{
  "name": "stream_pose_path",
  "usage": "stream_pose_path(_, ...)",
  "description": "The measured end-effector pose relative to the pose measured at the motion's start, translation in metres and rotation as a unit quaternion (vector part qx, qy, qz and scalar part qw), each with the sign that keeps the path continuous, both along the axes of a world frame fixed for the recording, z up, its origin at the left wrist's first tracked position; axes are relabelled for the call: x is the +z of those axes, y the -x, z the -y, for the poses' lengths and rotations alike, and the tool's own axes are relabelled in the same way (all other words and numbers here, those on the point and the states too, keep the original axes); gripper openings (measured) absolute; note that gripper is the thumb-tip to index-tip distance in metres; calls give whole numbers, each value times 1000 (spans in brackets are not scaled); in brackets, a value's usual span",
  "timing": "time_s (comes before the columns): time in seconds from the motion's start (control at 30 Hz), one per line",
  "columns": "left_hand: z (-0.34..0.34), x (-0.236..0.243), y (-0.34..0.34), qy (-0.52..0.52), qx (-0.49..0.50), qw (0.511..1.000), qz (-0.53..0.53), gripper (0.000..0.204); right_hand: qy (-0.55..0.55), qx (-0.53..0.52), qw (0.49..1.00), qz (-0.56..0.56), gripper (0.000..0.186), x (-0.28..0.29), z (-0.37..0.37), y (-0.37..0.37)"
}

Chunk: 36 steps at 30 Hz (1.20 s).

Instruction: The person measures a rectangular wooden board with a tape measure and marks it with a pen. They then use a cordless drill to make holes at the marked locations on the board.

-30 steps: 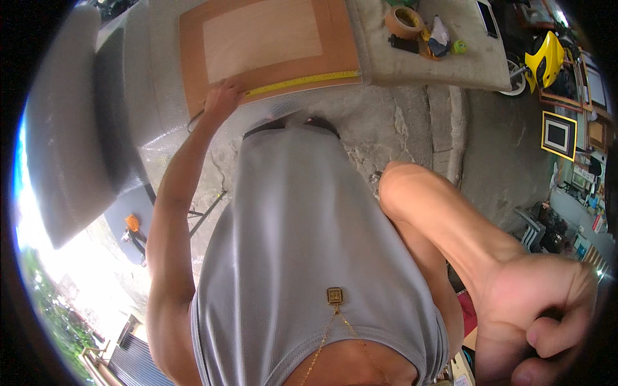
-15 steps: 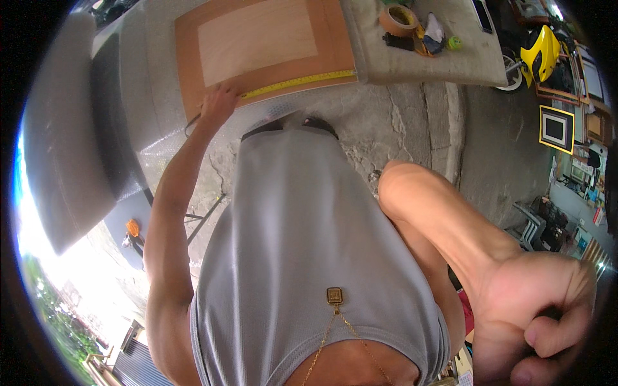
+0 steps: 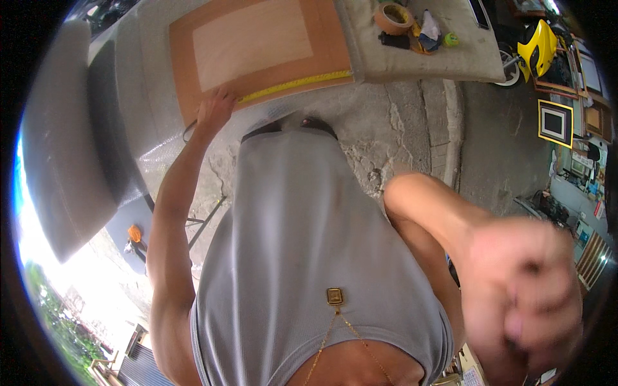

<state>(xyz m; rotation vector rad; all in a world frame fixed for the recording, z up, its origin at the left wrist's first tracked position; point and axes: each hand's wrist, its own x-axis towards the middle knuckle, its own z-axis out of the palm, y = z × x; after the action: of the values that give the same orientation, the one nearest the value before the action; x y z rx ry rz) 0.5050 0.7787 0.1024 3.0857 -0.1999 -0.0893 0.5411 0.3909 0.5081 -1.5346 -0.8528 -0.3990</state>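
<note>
A brown board [image 3: 254, 11] with a lighter rectangular middle lies on the covered work surface ahead of me. Along its near edge stretches the yellow blade of a tape measure [image 3: 293, 83], reaching the board's right side. At the blade's left end my left hand [image 3: 217, 108] is closed on the tape measure, whose case is hidden under the fingers. A dark loop [image 3: 188, 132] hangs beside that wrist. My right hand [image 3: 524, 289] is raised close to the camera at the lower right, away from the board. Its fingers are curled into a fist, blurred by motion, and nothing shows in them.
On the right of the surface sit a tape roll [image 3: 393, 19], a black object [image 3: 393, 41], a crumpled cloth [image 3: 430, 31] and a green item [image 3: 450, 40]. Cracked concrete [image 3: 367, 122] lies below. A yellow motorbike [image 3: 537, 46] and a framed picture [image 3: 555, 123] stand right.
My right hand has turned and swung slightly inward, its fingers curling tighter into a blurred fist. My left hand stays at the tape measure, while the whole view shifts slightly.
</note>
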Motion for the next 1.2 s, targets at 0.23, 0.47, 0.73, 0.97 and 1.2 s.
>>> stream_pose_path(0.23,3,15,-29,-5,-34,999,-9,10,-31,-262,895,-360,31,-243,-7,-113)
stream_pose_path(0.47,-2,25,-45,-16,-91,994,-56,12,293,-277,854,-328,19,-417,-7,-126)
stream_pose_path(0.73,-29,85,-161,9,-94,994,-62,11,186,-294,900,-263,30,-374,-45,-236)
stream_pose_path(0.97,-93,71,-276,-28,-132,990,32,8,191,-265,892,-314,28,-402,-96,-365)
stream_pose_path(1.2,-137,31,-339,-62,-131,989,-1,13,280,-293,865,-297,20,-420,-139,-419)
